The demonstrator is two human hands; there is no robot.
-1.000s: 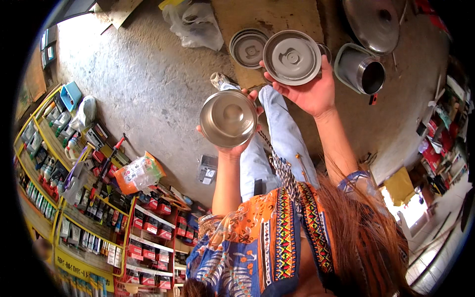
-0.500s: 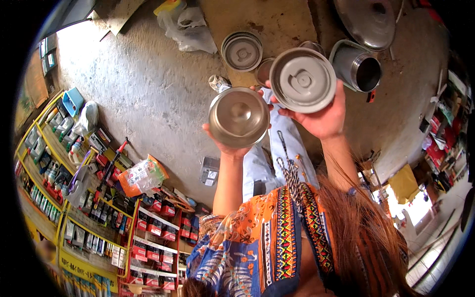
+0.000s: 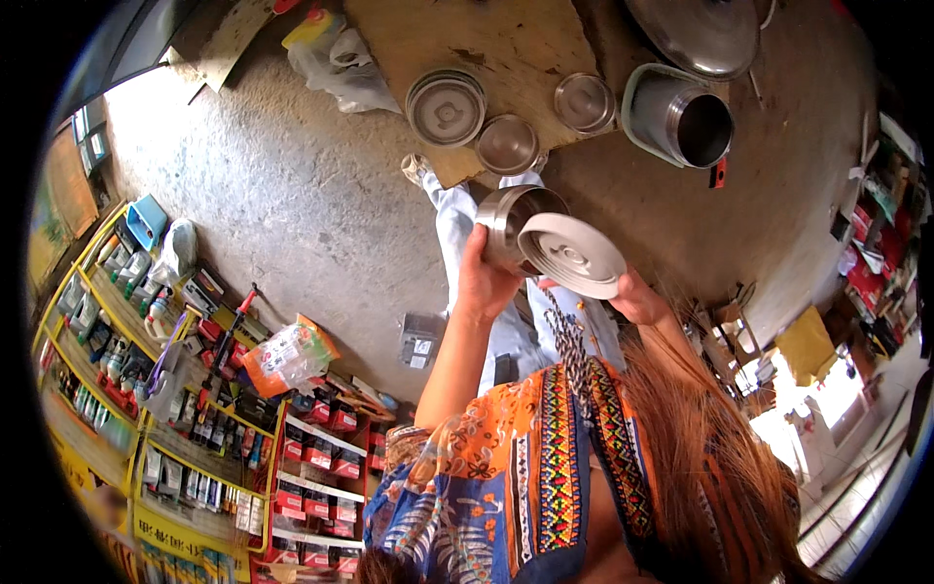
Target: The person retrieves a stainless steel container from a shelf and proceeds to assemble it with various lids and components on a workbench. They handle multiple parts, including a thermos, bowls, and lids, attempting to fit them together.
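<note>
My left hand [image 3: 484, 280] is wrapped round the side of a round stainless steel bowl [image 3: 504, 226], tilted with its mouth to the right. A round grey plastic lid [image 3: 572, 257], also tilted, is gripped at its lower right edge by my right hand [image 3: 642, 300]. The lid overlaps the bowl's right side; whether they touch I cannot tell. Beyond them on a low wooden board stand a lidded round container [image 3: 446, 109], a shallow steel dish [image 3: 507, 146] and another round steel dish [image 3: 585, 103].
At the far right are an open steel pot [image 3: 700, 129] in a pale holder and a large metal lid [image 3: 702, 34]. A plastic bag [image 3: 341, 63] lies by the wooden board [image 3: 520, 39]. Stocked yellow shelves [image 3: 199, 448] stand on the left.
Both hands have come nearer to me and to each other. The bowl has turned onto its side, and the lid has swung down beside it, its top still showing.
</note>
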